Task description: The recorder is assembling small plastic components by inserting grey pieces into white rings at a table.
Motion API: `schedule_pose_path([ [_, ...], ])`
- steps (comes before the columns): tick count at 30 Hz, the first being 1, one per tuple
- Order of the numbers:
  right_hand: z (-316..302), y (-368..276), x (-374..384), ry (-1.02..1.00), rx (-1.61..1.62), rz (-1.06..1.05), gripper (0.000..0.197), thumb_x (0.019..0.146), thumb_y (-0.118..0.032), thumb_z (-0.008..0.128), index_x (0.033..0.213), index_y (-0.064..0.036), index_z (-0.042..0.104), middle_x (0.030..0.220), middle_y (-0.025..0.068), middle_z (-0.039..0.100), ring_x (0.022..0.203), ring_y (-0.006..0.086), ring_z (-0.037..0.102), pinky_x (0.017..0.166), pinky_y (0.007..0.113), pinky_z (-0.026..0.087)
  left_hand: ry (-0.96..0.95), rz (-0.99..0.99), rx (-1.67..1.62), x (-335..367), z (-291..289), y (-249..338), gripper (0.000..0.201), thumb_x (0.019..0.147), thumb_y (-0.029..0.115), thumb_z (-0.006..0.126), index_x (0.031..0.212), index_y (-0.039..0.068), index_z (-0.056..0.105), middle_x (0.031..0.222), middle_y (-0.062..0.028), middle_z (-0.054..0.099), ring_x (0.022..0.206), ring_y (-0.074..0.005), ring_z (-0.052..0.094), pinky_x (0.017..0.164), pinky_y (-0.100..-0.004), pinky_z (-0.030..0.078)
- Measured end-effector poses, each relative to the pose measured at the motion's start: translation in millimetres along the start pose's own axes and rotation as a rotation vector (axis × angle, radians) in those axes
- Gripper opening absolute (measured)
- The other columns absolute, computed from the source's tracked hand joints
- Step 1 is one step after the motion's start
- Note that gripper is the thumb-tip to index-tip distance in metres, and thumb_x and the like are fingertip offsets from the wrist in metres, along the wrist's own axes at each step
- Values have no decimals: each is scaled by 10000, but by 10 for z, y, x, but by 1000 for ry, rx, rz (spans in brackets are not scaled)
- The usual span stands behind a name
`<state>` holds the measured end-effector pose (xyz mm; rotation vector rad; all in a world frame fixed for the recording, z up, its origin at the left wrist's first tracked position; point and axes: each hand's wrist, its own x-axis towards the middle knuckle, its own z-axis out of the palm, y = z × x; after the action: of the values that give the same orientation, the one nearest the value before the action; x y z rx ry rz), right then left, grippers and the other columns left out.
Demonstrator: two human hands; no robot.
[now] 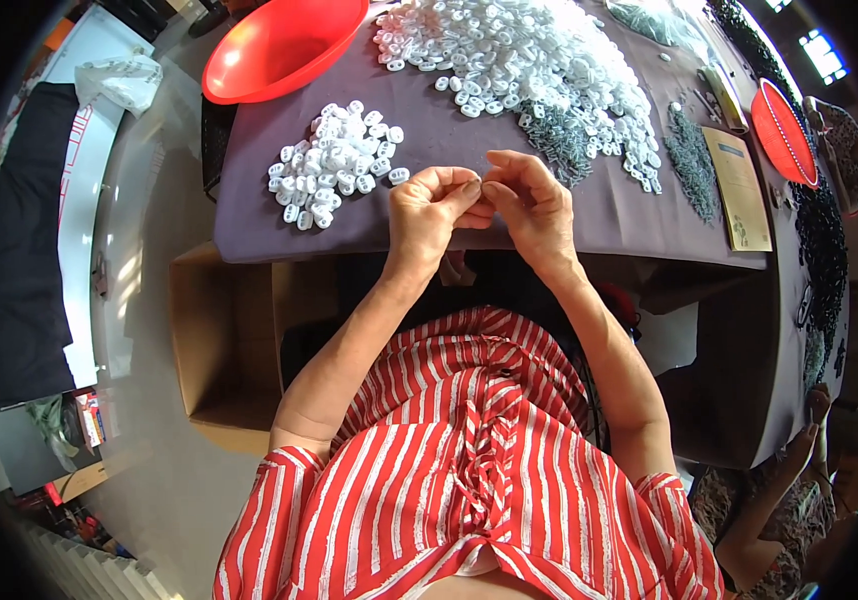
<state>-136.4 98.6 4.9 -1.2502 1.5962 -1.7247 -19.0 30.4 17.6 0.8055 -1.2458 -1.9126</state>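
My left hand (426,212) and my right hand (541,212) meet over the near edge of the cloth-covered table (349,238). Both are closed in a pinch, fingertips against fingertips; whatever they hold is too small and covered to make out. Left of my left hand lies a small heap of white oval pieces with two dark holes each (334,160). Beyond my hands spreads a much bigger pile of similar white pieces (529,60). Thin grey pieces (559,140) lie heaped at its near edge, just past my right hand.
A red bowl (284,50) stands at the far left corner. To the right are more grey pieces (691,160), a yellowish booklet (739,195) and a red dish (781,130). A cardboard box (224,345) sits below the table. Another person's arm (774,500) shows at lower right.
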Motion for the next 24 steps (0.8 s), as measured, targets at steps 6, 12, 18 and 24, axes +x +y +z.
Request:
schedule_pose_path([
  [6, -180, 8, 142, -54, 4, 239, 210, 824, 0, 580, 1033, -23, 592, 842, 39, 640, 753, 103, 616, 662, 229, 498, 11, -44, -105, 65, -99, -59, 79, 830, 30, 601, 886, -24, 585, 799, -111, 626, 650, -184, 639, 592, -288, 562],
  [12, -240, -59, 486, -45, -611, -51, 106, 762, -65, 564, 819, -21, 642, 747, 171, 624, 696, 296, 629, 626, 361, 490, -22, -65, -164, 75, -125, -18, 98, 835, 89, 611, 881, 5, 591, 802, -97, 626, 645, -175, 632, 578, -291, 544],
  [18, -164, 146, 995, -75, -967, -304, 90, 773, -98, 588, 821, -57, 652, 826, 127, 598, 771, 308, 596, 674, 387, 468, -17, -75, -205, 93, -178, -85, 85, 857, 101, 587, 869, 17, 592, 794, -80, 622, 608, -128, 605, 538, -255, 512],
  [24, -155, 142, 1211, -320, -1161, -262, 110, 773, -127, 573, 777, -32, 627, 830, 140, 562, 796, 310, 575, 690, 405, 459, -16, -21, -221, 128, -173, -116, 84, 844, 94, 587, 825, 12, 588, 734, -66, 609, 556, -118, 590, 466, -227, 490],
])
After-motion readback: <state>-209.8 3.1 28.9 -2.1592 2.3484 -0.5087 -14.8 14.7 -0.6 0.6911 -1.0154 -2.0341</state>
